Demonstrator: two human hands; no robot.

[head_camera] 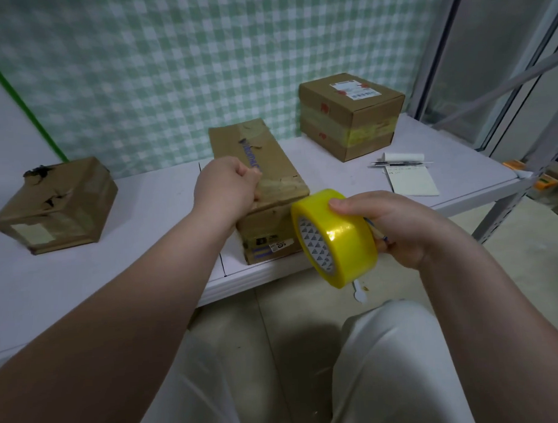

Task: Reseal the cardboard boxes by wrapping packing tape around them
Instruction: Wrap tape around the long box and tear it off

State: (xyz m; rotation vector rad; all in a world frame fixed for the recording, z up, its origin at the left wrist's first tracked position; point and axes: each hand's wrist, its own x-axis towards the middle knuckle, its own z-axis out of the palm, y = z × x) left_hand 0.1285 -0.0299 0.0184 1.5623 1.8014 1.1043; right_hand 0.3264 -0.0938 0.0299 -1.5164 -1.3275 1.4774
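Yellow tape roll (335,237), gripped in curled right hand (398,229), left hand (226,184) fisted — resting on middle cardboard box (256,145)

I count 3 cardboard boxes (54,205) (280,186) (352,120) on 1 tabletop (144,209), 1 yellow tape roll (338,237), 1 notepad (411,181), 1 white paper roll (404,157), 2 hands (229,184) (395,226), and possibly 2 pens (396,164); they blur together.
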